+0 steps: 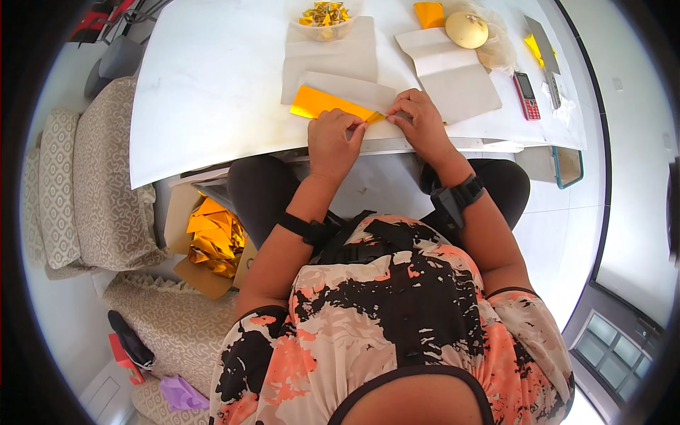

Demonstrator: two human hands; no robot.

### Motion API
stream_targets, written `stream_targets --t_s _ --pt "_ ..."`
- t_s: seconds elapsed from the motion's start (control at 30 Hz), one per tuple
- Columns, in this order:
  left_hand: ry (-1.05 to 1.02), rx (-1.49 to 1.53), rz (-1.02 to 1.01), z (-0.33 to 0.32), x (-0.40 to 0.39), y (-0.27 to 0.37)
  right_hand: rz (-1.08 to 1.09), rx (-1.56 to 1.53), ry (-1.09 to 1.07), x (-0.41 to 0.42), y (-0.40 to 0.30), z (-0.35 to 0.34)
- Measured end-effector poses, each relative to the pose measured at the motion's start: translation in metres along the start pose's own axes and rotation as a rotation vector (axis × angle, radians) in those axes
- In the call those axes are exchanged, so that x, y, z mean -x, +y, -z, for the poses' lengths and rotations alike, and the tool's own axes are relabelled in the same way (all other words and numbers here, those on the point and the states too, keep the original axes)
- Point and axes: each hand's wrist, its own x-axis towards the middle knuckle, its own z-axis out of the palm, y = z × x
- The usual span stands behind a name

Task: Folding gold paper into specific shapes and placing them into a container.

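Observation:
A folded sheet of gold foil paper [319, 101] lies slantwise at the near part of the white table [212, 106]. My left hand [334, 139] rests over its near edge, thumb and forefinger pinching it close to the right end. With thumb and fingertips my right hand [419, 119] grips the narrow, pointed right tip of the same paper. Part of the paper is hidden under my left fingers. Grey-beige paper [350, 87] shows just behind the gold paper, and another grey-beige sheet [332, 58] lies farther back.
A clear plastic bowl [325, 33] holds folded gold pieces. Creased grey sheets [451, 79], a round pale yellow fruit [466, 30], a plastic bag [499, 48] and a red keypad phone [526, 95] lie to the right. A cardboard box [180, 212] of folded gold paper [215, 234] stands below left.

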Motion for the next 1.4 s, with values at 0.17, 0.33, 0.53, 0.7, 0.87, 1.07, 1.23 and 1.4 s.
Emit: stream_targets --t_s 0.17,0.33,0.53,0.7,0.87,1.07,1.23,1.4 --pt "-0.025 0.012 0.025 0.0 -0.003 0.002 -0.013 0.021 0.012 -0.001 0.0 -0.001" --pt "-0.029 0.015 0.037 0.0 -0.006 0.003 -0.007 0.028 0.004 -0.005 0.0 -0.002" --pt "-0.067 -0.011 0.09 -0.001 -0.009 0.005 0.01 0.09 -0.002 -0.007 0.001 -0.005" --pt "-0.071 -0.007 0.098 0.0 -0.01 0.006 0.013 0.135 0.003 -0.007 -0.002 -0.006" --pt "-0.082 -0.002 0.105 0.0 -0.01 0.005 -0.009 0.16 -0.004 -0.009 -0.003 -0.006" --pt "-0.08 -0.022 0.111 -0.001 -0.011 0.006 -0.013 0.177 -0.007 -0.01 -0.004 -0.005" --pt "-0.07 -0.03 0.109 -0.002 -0.01 0.006 -0.019 0.194 0.01 -0.009 -0.005 -0.008" --pt "-0.04 -0.071 0.084 -0.003 -0.01 0.006 -0.018 0.198 0.03 -0.008 -0.005 -0.009"
